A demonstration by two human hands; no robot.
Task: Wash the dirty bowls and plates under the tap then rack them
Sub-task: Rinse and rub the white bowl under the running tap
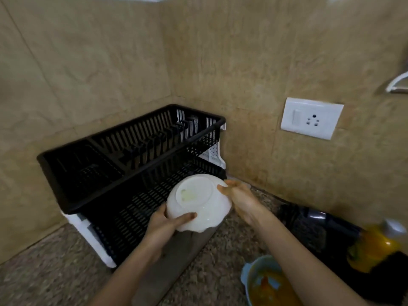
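A white bowl [198, 203] is held upside down and tilted, its base facing me, just in front of the lower tier of a black two-tier dish rack [132, 164]. My left hand [164, 224] grips the bowl's near rim from below. My right hand [239, 198] touches the bowl's right rim with its fingertips. Both rack tiers look bare of dishes. A light blue bowl [265, 283] smeared with orange food sits on the counter at the lower right.
The rack stands in the corner of a speckled granite counter [55, 268] against beige tiled walls. A white wall socket [312, 118] is to the right. A yellow bottle [375, 248] stands by the dark area at the right edge.
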